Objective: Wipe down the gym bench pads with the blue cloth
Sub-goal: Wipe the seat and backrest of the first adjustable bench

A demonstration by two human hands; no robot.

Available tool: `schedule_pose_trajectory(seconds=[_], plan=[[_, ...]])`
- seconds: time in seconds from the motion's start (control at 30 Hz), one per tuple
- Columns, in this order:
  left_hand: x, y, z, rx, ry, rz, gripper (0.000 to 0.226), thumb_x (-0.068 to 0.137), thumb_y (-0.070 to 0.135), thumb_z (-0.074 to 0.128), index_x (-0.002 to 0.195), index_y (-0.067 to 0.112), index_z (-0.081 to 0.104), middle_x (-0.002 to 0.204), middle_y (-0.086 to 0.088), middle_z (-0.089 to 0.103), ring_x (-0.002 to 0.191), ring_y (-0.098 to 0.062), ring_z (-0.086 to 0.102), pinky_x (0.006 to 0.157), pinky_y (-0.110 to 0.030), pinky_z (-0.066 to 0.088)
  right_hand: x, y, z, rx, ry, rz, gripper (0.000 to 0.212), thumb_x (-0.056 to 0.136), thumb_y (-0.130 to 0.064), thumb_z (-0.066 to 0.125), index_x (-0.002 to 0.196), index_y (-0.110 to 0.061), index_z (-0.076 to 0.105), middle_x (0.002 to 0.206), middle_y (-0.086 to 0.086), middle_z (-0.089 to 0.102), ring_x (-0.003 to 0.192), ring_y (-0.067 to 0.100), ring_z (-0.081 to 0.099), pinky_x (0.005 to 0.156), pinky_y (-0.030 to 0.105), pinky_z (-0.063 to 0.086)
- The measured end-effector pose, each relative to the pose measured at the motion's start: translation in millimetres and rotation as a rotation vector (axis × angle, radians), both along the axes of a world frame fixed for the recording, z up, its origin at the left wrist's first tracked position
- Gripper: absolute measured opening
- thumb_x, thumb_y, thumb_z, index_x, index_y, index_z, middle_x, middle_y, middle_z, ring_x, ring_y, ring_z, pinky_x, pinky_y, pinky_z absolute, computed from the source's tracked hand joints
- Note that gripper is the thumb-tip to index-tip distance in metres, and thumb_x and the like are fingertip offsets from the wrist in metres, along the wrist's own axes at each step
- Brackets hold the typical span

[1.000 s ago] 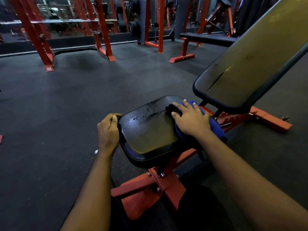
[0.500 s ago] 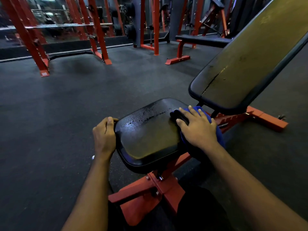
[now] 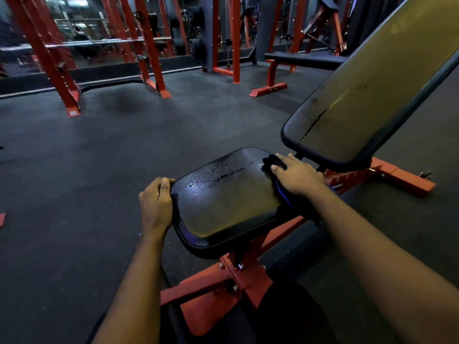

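Note:
The black seat pad [image 3: 223, 204] of an orange-framed bench sits in front of me, with wet droplets across its far half. My left hand [image 3: 156, 204] grips the pad's left edge with curled fingers. My right hand [image 3: 296, 177] lies flat on the blue cloth [image 3: 282, 192] at the pad's far right corner, pressing it down; most of the cloth is hidden under the hand. The tilted back pad [image 3: 367, 95] rises to the right, just beyond my right hand.
The bench's orange frame [image 3: 233, 281] runs under the seat to a foot [image 3: 409, 181] at the right. Dark rubber floor [image 3: 87, 170] surrounds it. Orange racks [image 3: 52, 70] stand at the back left, a flat bench [image 3: 298, 60] at the back.
My right hand with the cloth has slid a little farther along the seat's right edge toward the back pad. My left hand keeps its grip on the left edge.

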State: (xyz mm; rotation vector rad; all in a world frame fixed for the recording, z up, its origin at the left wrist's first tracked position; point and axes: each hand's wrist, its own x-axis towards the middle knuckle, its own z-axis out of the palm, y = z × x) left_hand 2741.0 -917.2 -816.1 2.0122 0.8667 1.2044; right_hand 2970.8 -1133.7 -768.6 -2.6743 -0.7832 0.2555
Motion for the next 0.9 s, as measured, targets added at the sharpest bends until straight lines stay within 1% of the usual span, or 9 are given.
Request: schedule_pose_trajectory(seconds=[0.07, 0.23, 0.4, 0.5, 0.57, 0.67, 0.7, 0.8, 0.9], plan=[[0.0, -4.5, -1.1, -0.031, 0.010, 0.010, 0.037, 0.097, 0.023, 0.042, 0.099, 0.004, 0.073, 0.091, -0.006, 0.071, 0.087, -0.018, 0.061, 0.068, -0.024, 0.034, 5.1, -0.1, 0.9, -0.007, 0.019, -0.007, 0.060, 0.098, -0.061, 0.031, 0.154, -0.044, 0.020, 0.165, -0.007, 0.013, 0.147, 0.030, 0.026, 0.116, 0.054, 0.023], [-2.1, -7.0, 3.3, -0.096, 0.052, 0.040, 0.030, 0.102, 0.015, 0.045, 0.103, 0.001, 0.071, 0.105, -0.013, 0.071, 0.097, -0.022, 0.060, 0.080, -0.026, 0.038, -24.3, -24.2, -19.9, 0.082, -0.132, 0.032, 0.059, 0.098, -0.061, 0.031, 0.154, -0.044, 0.020, 0.165, -0.008, 0.012, 0.151, 0.024, 0.015, 0.117, 0.055, 0.017], [4.4, -16.3, 15.1, -0.165, 0.056, 0.073, 0.035, 0.103, 0.020, 0.043, 0.103, -0.001, 0.071, 0.108, -0.017, 0.070, 0.104, -0.030, 0.060, 0.080, -0.028, 0.035, 11.4, -5.8, -1.7, -0.001, 0.024, 0.039, 0.061, 0.098, -0.061, 0.031, 0.155, -0.042, 0.019, 0.165, -0.005, 0.016, 0.146, 0.034, 0.028, 0.115, 0.052, 0.026], [3.8, -20.1, 15.7, -0.177, 0.068, 0.090, 0.035, 0.104, 0.020, 0.042, 0.103, 0.000, 0.071, 0.108, -0.019, 0.070, 0.104, -0.032, 0.060, 0.078, -0.028, 0.035, 1.5, -6.7, -0.9, 0.032, -0.029, -0.014, 0.066, 0.098, -0.058, 0.034, 0.156, -0.032, 0.018, 0.160, 0.004, 0.030, 0.140, 0.035, 0.038, 0.109, 0.049, 0.033], [2.4, -20.8, 16.6, -0.181, 0.054, 0.092, 0.036, 0.104, 0.021, 0.041, 0.104, 0.001, 0.071, 0.107, -0.019, 0.070, 0.103, -0.032, 0.060, 0.079, -0.029, 0.036, -13.5, -17.8, -6.8, 0.109, -0.105, -0.031, 0.066, 0.097, -0.058, 0.039, 0.154, -0.028, 0.024, 0.156, 0.009, 0.037, 0.139, 0.034, 0.039, 0.110, 0.050, 0.033], [1.4, -23.5, 18.0, -0.198, 0.047, 0.093, 0.038, 0.105, 0.022, 0.040, 0.105, 0.001, 0.071, 0.107, -0.017, 0.070, 0.099, -0.026, 0.059, 0.080, -0.028, 0.036, -9.0, -26.5, -15.7, 0.098, -0.055, -0.041, 0.062, 0.093, -0.067, 0.039, 0.149, -0.041, 0.030, 0.166, 0.003, 0.008, 0.150, 0.031, 0.014, 0.115, 0.060, 0.016], [0.9, -23.9, 17.7, -0.203, 0.044, 0.090, 0.039, 0.105, 0.022, 0.039, 0.104, 0.002, 0.072, 0.107, -0.016, 0.070, 0.096, -0.023, 0.058, 0.080, -0.028, 0.037, -2.9, -24.2, -16.0, 0.074, -0.002, -0.065, 0.062, 0.092, -0.069, 0.038, 0.148, -0.044, 0.030, 0.166, 0.006, 0.004, 0.150, 0.034, 0.013, 0.115, 0.061, 0.017], [0.9, -27.9, 12.5, -0.212, -0.006, 0.112, 0.040, 0.105, 0.023, 0.038, 0.103, 0.003, 0.072, 0.105, -0.013, 0.071, 0.094, -0.020, 0.056, 0.080, -0.027, 0.036, 23.0, -1.7, -10.4, -0.021, 0.032, -0.107, 0.060, 0.097, -0.062, 0.033, 0.150, -0.033, 0.030, 0.157, 0.021, 0.028, 0.138, 0.044, 0.035, 0.111, 0.053, 0.033], [4.4, -24.3, 6.1, -0.228, -0.053, 0.154, 0.039, 0.105, 0.020, 0.037, 0.103, 0.005, 0.073, 0.101, -0.010, 0.069, 0.093, -0.017, 0.053, 0.081, -0.026, 0.034, 44.0, 35.4, 2.8, -0.051, 0.031, -0.087, 0.059, 0.101, -0.054, 0.030, 0.151, -0.022, 0.032, 0.152, 0.019, 0.039, 0.135, 0.042, 0.041, 0.108, 0.046, 0.036]])
